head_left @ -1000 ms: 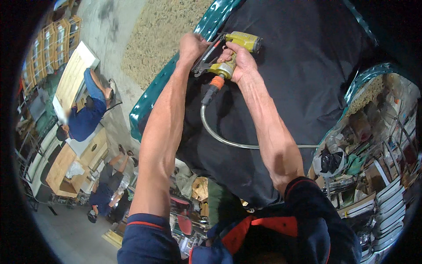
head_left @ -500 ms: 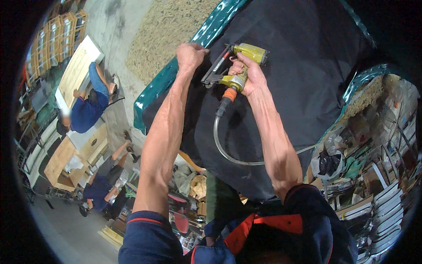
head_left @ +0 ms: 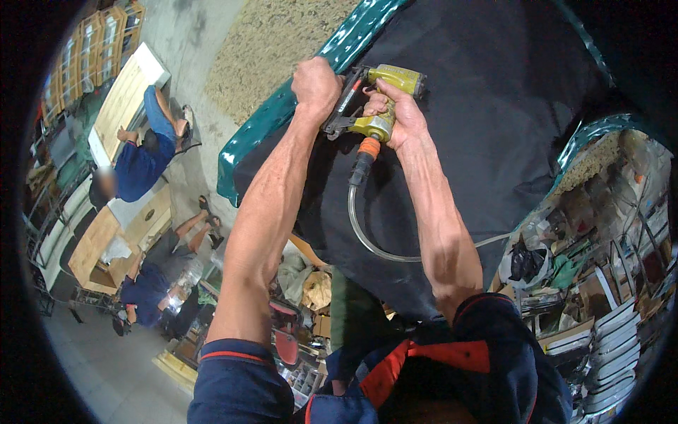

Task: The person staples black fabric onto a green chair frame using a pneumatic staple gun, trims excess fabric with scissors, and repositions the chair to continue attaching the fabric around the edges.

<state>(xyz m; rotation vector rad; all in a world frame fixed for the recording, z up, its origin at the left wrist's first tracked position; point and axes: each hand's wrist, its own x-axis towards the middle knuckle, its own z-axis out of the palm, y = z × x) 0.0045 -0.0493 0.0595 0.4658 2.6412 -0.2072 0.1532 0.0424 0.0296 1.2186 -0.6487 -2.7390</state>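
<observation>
My right hand [head_left: 404,116] grips a yellow pneumatic stapler [head_left: 395,78]; its orange-and-black coupling [head_left: 366,155] joins a clear hose [head_left: 374,247] that curves under my forearm. The stapler's dark nose lies by the glossy teal edge [head_left: 258,140] of a piece covered in black fabric [head_left: 487,155]. My left hand [head_left: 316,85] is closed at that edge, just left of the stapler, with its fingertips turned away and whatever they hold hidden.
At the left, two other people [head_left: 141,169] [head_left: 148,290] work among pale boards [head_left: 123,99] and an open plywood box [head_left: 99,261]. Beyond the teal edge is a speckled tan surface [head_left: 247,49]. Piled metal parts and scraps [head_left: 614,318] fill the lower right.
The stapler and my right hand moved right and down, then slightly back up. My left hand has moved up along the edge since half a second ago, closer to the stapler.
</observation>
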